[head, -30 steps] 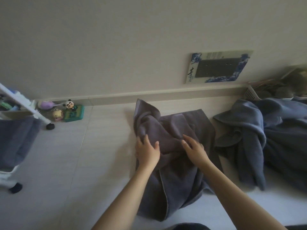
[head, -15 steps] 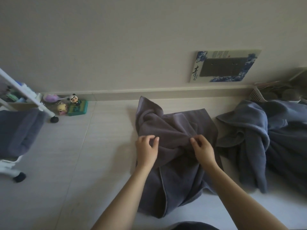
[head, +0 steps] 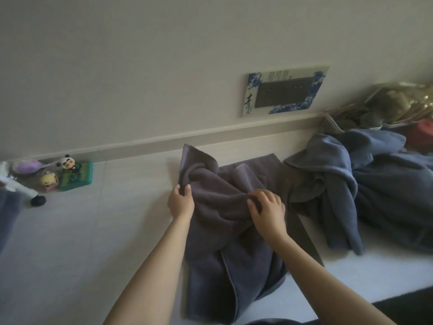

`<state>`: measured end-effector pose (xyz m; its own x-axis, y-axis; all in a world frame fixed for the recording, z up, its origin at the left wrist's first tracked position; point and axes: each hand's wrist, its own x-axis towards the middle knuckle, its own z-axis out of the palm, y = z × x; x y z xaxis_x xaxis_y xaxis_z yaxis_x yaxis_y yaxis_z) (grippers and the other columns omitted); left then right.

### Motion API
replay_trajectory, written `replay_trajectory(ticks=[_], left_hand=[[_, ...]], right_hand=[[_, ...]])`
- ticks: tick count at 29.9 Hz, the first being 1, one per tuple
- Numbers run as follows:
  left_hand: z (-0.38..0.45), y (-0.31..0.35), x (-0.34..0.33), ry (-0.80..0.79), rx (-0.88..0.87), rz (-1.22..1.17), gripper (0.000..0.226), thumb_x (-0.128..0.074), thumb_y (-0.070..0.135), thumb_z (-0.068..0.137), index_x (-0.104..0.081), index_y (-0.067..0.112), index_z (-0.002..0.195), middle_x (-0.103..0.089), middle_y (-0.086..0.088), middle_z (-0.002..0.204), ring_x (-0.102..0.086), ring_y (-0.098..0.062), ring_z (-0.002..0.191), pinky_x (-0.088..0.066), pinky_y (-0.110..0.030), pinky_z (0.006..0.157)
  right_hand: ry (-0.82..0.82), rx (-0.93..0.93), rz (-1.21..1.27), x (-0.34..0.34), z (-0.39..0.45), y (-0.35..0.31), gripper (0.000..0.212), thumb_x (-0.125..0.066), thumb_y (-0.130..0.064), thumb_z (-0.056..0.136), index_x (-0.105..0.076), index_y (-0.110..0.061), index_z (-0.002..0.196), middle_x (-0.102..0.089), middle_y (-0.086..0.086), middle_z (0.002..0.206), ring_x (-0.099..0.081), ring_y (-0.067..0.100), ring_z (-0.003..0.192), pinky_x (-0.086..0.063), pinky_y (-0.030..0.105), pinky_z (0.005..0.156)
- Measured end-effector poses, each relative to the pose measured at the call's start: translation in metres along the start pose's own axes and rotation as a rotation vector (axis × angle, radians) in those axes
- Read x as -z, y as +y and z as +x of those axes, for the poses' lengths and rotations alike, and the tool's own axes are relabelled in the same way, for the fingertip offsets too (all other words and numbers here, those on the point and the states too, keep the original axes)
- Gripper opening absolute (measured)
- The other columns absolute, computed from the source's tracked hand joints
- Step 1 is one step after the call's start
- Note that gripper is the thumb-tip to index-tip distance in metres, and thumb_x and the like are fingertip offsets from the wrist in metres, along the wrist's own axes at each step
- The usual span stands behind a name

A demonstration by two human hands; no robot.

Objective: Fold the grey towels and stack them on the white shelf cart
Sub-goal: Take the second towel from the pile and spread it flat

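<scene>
Head view: left grip (head: 181,202) and right grip (head: 267,211) both pinching the rumpled grey towel (head: 229,249), character 青 on wall plaque (head: 284,90).

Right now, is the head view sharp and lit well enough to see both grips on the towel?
Head view: dim, flat light, no glare; wide-angle bend at the edges. Left hand and right hand pinching the towel read clearly; the toys at left are soft.

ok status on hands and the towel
Left hand and right hand both grip the bunched grey towel on the floor. Not folded yet. Blue towel heap lies beside, right.
</scene>
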<state>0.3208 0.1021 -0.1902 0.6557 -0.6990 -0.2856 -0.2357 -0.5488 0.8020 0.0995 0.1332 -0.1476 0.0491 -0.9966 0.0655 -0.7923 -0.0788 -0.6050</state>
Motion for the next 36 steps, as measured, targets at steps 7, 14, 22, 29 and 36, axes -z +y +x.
replay_trajectory(ticks=[7, 14, 22, 29, 36], left_hand=[[0.042, 0.008, -0.003, -0.094, 0.055, -0.052, 0.045, -0.048, 0.037, 0.096, -0.062, -0.003, 0.11, -0.062, -0.026, 0.114, -0.056, -0.041, 0.108, -0.045, -0.043, 0.092], [0.057, 0.022, -0.004, -0.192, 0.063, -0.272, 0.035, -0.06, 0.047, 0.087, -0.061, 0.013, 0.079, -0.067, -0.014, 0.092, -0.062, -0.028, 0.09, -0.052, -0.04, 0.087], [0.007, 0.069, 0.056, -0.213, -0.386, -0.277, 0.034, -0.045, 0.025, 0.099, -0.05, 0.021, 0.066, -0.056, 0.003, 0.07, -0.048, -0.005, 0.064, -0.039, -0.026, 0.064], [-0.034, 0.097, 0.124, -0.278, -0.38, -0.321, 0.033, -0.052, 0.035, 0.096, -0.063, 0.009, 0.078, -0.061, 0.002, 0.075, -0.052, -0.005, 0.068, -0.042, -0.02, 0.064], [-0.06, 0.04, 0.208, -0.555, -0.073, -0.47, 0.022, -0.065, 0.033, 0.073, -0.071, 0.012, 0.074, -0.072, -0.003, 0.078, -0.066, -0.013, 0.069, -0.05, -0.021, 0.059]], right_hand=[[-0.019, -0.067, -0.049, -0.021, 0.013, -0.02, 0.021, -0.052, -0.036, 0.093, -0.065, -0.029, 0.107, -0.059, -0.006, 0.113, -0.043, 0.019, 0.115, -0.021, 0.034, 0.101], [0.059, -0.193, -0.065, -0.027, 0.03, -0.028, 0.021, -0.05, -0.036, 0.094, -0.066, -0.024, 0.101, -0.062, -0.003, 0.112, -0.047, 0.021, 0.113, -0.023, 0.037, 0.102], [-0.203, 0.015, 0.495, -0.011, 0.084, -0.098, 0.04, -0.039, -0.036, 0.099, -0.043, -0.027, 0.137, -0.043, -0.01, 0.14, -0.044, -0.007, 0.114, -0.035, 0.013, 0.098], [-0.687, -0.058, 0.854, 0.011, 0.109, -0.164, 0.028, -0.045, -0.033, 0.097, -0.063, -0.013, 0.092, -0.072, -0.002, 0.08, -0.068, 0.011, 0.08, -0.054, 0.021, 0.07], [-0.516, -0.037, 0.849, 0.004, 0.108, -0.234, 0.024, -0.048, -0.034, 0.097, -0.052, -0.014, 0.084, -0.055, -0.002, 0.071, -0.054, 0.01, 0.067, -0.046, 0.016, 0.056]])
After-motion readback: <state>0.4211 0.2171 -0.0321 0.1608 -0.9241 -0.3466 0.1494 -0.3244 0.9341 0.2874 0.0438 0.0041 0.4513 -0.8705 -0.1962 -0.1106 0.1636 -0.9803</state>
